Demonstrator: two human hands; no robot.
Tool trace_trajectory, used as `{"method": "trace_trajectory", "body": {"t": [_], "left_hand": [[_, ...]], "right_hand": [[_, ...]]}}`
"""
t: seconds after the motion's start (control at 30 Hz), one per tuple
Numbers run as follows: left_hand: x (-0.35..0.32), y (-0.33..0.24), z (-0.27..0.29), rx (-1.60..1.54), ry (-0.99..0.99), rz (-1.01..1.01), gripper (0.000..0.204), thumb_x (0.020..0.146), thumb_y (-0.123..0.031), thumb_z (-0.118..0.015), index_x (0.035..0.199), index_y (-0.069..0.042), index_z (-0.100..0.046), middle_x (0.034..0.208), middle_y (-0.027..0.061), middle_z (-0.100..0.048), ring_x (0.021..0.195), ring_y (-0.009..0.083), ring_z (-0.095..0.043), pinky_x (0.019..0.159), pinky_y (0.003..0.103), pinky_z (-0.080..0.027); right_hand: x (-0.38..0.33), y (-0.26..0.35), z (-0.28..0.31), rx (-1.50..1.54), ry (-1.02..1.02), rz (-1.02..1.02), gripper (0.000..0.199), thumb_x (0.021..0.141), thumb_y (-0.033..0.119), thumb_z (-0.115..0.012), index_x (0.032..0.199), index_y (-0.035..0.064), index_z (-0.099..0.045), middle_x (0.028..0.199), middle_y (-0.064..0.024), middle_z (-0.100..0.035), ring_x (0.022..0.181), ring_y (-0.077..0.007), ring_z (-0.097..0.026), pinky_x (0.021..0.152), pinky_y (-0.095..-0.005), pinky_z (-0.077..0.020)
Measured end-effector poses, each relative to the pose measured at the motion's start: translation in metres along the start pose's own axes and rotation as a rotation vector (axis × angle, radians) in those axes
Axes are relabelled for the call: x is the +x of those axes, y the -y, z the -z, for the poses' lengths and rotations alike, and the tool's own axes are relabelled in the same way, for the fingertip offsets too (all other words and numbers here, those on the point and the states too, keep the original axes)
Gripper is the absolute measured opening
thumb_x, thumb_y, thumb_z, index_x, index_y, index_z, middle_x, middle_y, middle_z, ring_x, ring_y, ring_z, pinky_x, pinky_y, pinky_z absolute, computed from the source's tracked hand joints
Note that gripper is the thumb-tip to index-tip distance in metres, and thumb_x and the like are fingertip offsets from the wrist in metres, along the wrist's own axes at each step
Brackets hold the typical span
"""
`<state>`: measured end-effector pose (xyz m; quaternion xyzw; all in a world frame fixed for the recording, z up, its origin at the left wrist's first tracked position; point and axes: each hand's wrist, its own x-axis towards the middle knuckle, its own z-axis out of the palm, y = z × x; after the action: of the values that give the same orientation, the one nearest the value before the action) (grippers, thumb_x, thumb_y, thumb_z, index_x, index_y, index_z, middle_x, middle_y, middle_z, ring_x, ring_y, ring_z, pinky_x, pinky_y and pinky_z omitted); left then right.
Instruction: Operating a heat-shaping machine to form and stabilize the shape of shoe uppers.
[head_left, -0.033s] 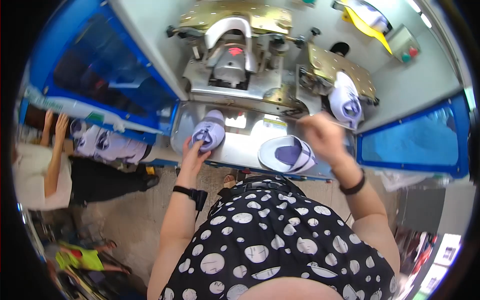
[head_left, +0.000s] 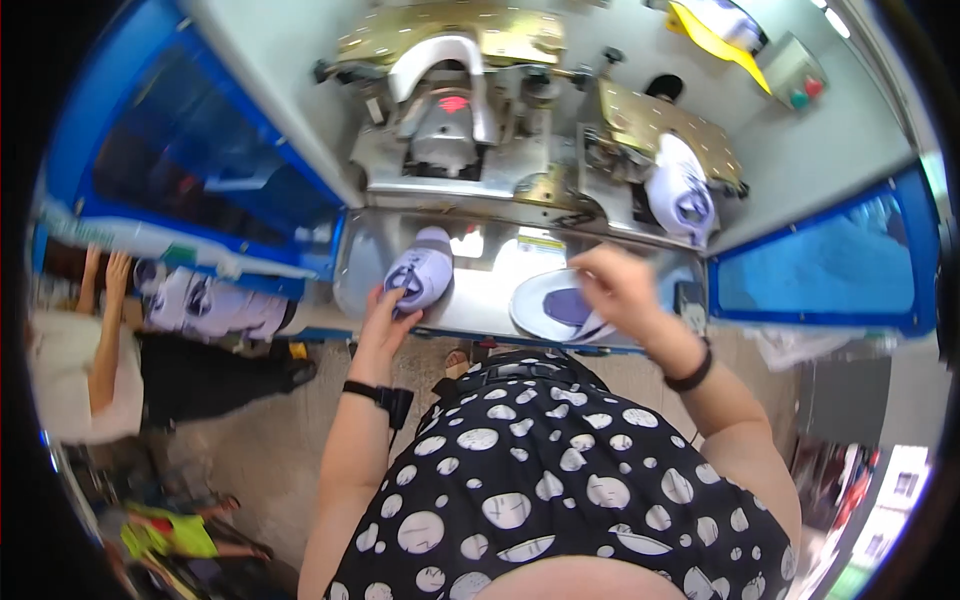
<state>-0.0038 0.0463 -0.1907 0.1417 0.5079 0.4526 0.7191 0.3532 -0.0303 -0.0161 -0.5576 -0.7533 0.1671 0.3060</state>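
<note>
On the metal ledge a lilac lace-up shoe [head_left: 428, 262] lies with its toe away from me. My left hand [head_left: 380, 322] is closed on its heel end, fingers at the shoe's opening. My right hand [head_left: 618, 288], slightly blurred, is over the right side of a rounded white dish-like thing [head_left: 530, 314] with a purple patch [head_left: 566, 307] in it. Its fingers are curled together; whatever is between them is hidden. Part of the white thing's right side is covered by this hand. Another lilac shoe [head_left: 672, 180] is set on the right-hand machine station.
A metal press mould [head_left: 446, 135] with a curved white pad [head_left: 440, 50] stands behind the ledge. Blue-framed panels [head_left: 815, 265] flank the bay. A control box [head_left: 798, 75] is at upper right. At left, a co-worker's hands [head_left: 115, 275] are near more lilac shoes [head_left: 215, 300].
My right hand has come down and left over the white dish-like thing, covering its right side. My left hand stays at the shoe's heel. The whole view has shifted slightly.
</note>
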Motion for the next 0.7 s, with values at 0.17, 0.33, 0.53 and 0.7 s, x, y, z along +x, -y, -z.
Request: {"method": "trace_trajectory", "body": {"t": [0.17, 0.33, 0.53, 0.7], "left_hand": [[-0.034, 0.003, -0.079, 0.161, 0.343, 0.485, 0.041, 0.090, -0.025, -0.062, 0.123, -0.006, -0.048, 0.112, 0.0116, -0.058, 0.100, 0.0305, -0.061, 0.080, 0.046, -0.054], [-0.063, 0.012, -0.153, 0.410, 0.641, 0.479, 0.031, 0.095, -0.029, -0.054, 0.115, -0.005, -0.051, 0.109, 0.0135, -0.062, 0.091, 0.0254, -0.066, 0.074, 0.037, -0.057], [-0.066, 0.013, -0.195, 0.659, 0.986, 0.401, 0.039, 0.099, -0.035, -0.048, 0.123, -0.005, -0.050, 0.110, 0.0127, -0.063, 0.099, 0.0220, -0.063, 0.082, 0.032, -0.051], [-0.039, 0.026, -0.188, 0.756, 0.827, 0.354, 0.035, 0.099, -0.030, -0.046, 0.121, -0.002, -0.050, 0.111, 0.0153, -0.062, 0.096, 0.0237, -0.065, 0.077, 0.032, -0.053]], "right_hand": [[-0.016, 0.029, -0.066, 0.045, 0.077, 0.213, 0.037, 0.076, 0.016, -0.069, 0.111, 0.0118, -0.057, 0.107, -0.0078, -0.059, 0.081, -0.0263, -0.065, 0.066, -0.0336, -0.0534], [-0.036, 0.028, -0.062, -0.240, -0.028, 0.072, 0.038, 0.074, 0.023, -0.071, 0.107, 0.0095, -0.057, 0.097, -0.0064, -0.059, 0.080, -0.0237, -0.064, 0.064, -0.0334, -0.0516], [-0.122, 0.012, 0.005, -0.445, -0.358, -0.291, 0.033, 0.066, 0.018, -0.074, 0.093, 0.0113, -0.057, 0.094, -0.0065, -0.057, 0.086, -0.0257, -0.060, 0.068, -0.0348, -0.0502], [-0.189, -0.061, 0.011, -0.459, -0.361, -0.455, 0.031, 0.066, 0.012, -0.070, 0.095, 0.0107, -0.059, 0.107, -0.0079, -0.056, 0.090, -0.0261, -0.060, 0.072, -0.0354, -0.0509]]}}
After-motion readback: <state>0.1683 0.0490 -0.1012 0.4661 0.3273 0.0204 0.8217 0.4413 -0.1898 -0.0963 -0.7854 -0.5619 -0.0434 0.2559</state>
